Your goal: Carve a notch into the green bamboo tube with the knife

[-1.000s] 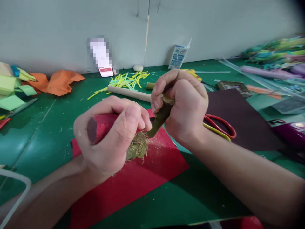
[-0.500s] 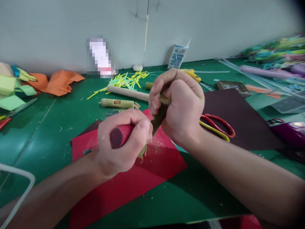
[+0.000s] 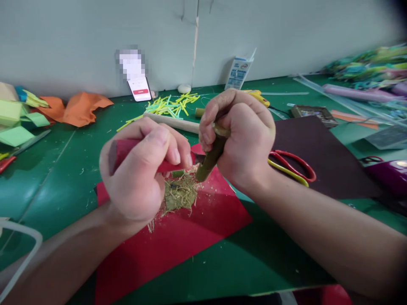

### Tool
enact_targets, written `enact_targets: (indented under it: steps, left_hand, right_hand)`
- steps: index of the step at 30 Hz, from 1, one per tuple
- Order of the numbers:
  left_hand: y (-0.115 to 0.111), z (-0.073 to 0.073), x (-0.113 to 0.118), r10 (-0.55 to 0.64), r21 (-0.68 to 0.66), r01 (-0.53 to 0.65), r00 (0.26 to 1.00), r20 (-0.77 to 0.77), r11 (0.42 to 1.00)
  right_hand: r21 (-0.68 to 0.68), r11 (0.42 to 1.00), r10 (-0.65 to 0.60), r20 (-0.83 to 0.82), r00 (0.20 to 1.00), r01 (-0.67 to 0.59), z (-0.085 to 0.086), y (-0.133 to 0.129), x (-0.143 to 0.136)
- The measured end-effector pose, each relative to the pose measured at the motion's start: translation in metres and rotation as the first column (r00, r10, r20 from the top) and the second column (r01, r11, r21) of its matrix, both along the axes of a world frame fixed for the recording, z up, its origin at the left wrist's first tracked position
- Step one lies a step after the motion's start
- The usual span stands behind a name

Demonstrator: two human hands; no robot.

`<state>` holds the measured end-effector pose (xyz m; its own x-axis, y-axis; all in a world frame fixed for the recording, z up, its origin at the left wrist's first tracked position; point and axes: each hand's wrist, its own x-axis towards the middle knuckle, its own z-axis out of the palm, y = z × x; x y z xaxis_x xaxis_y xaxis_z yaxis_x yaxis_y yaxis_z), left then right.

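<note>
My left hand (image 3: 136, 169) is closed around the red handle of a carving knife (image 3: 127, 150). Its short dark blade (image 3: 199, 158) meets the side of a green bamboo piece (image 3: 210, 163), though the exact contact is hard to make out. My right hand (image 3: 243, 140) grips that bamboo piece, which slants down toward the left with its lower end bare. Below lies a heap of bamboo shavings (image 3: 180, 195) on a red sheet (image 3: 203, 237). Fingers of both hands hide most of the handle and the upper bamboo.
Behind my hands lie a wooden stick (image 3: 178, 123) and yellow and teal strips (image 3: 171, 106). Scissors with red and yellow handles (image 3: 295, 167) rest on a dark sheet (image 3: 324, 169). A phone (image 3: 138, 82) leans on the wall near a drink carton (image 3: 239, 73). Orange paper (image 3: 79, 110) lies left.
My left hand has moved left and slightly up with the knife, pulling back and turning. The shavings and the bamboo's lower end now show. My right hand has hardly moved.
</note>
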<state>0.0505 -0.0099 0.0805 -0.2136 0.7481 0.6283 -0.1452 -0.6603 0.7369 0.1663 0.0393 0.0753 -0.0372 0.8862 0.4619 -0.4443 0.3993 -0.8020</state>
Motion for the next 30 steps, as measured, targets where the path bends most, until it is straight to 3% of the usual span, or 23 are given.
enact_targets:
  steps: [11,16,21,25,30]
  left_hand:
    - [-0.014,0.001,0.002,-0.064,0.002,0.064,0.997,-0.034,0.998]
    - [-0.017,-0.018,0.005,-0.067,-0.072,0.058,0.989,-0.131,0.996]
    - [-0.017,-0.030,0.002,-0.129,-0.006,0.131,0.969,-0.211,0.991]
    - [-0.017,-0.023,-0.002,-0.107,-0.027,0.103,0.949,-0.296,0.994]
    - [-0.018,-0.005,-0.005,-0.047,0.058,0.061,0.974,-0.222,0.996]
  right_hand:
    - [0.037,0.997,-0.061,-0.054,0.997,0.064,0.000,-0.002,-0.005]
    - [0.002,0.996,-0.093,0.011,0.996,0.093,0.000,-0.003,-0.005]
    - [0.011,0.998,-0.066,0.045,0.997,0.065,-0.003,-0.002,-0.002]
    - [0.035,0.999,-0.032,0.037,0.999,0.031,-0.005,-0.001,0.001]
    - [0.029,0.999,-0.023,0.035,0.999,0.022,-0.005,0.001,0.002]
